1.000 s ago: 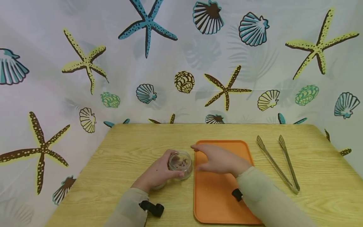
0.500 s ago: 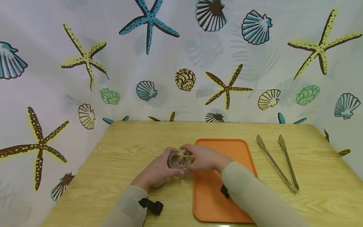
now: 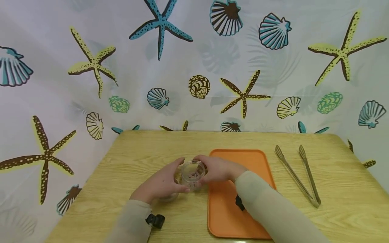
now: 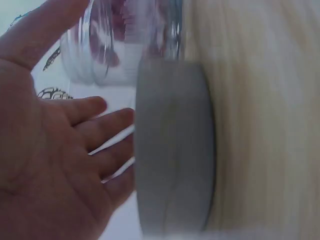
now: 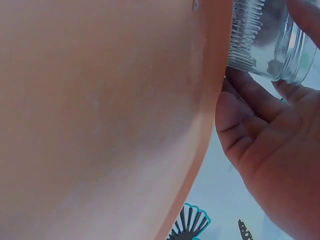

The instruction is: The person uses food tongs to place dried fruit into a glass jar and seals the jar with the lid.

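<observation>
From my feed I saw a pale wooden table (image 3: pixel 334 175) with a visible grain, its far corners rounded. Behind it and round both sides hung a white curtain (image 3: pixel 212 60) printed with blue, yellow and brown starfish and scallop shells. Soft, even light left only faint shadows on the cloth

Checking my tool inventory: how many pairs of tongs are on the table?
1. The tongs lie on the table right of the orange tray, untouched. None seems hidden.
</observation>
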